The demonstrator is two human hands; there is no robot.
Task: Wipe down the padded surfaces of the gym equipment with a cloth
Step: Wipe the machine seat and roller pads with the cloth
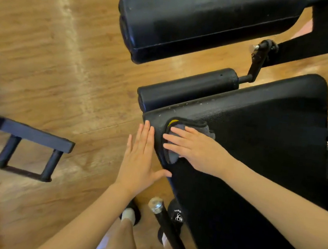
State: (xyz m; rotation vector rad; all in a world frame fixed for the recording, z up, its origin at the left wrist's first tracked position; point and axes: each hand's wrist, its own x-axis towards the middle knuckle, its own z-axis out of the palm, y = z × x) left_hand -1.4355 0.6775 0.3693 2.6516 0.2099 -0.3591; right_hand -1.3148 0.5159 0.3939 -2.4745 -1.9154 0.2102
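A crumpled grey cloth (174, 144) with a dark hem lay near the left edge of the black seat pad (261, 132).

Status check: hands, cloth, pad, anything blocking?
Right hand flat, pressing grey cloth on large black pad near its corner. Left hand open, bracing pad's edge. Nothing on the pad ahead of the cloth.

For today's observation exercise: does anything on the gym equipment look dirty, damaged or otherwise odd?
Pale specks dot the large black pad along its upper-left edge, beside the grey cloth under the right hand; they look like dust or scuffs, which one is unclear. The left hand rests flat at the pad's edge. Nothing appears torn or spilled.
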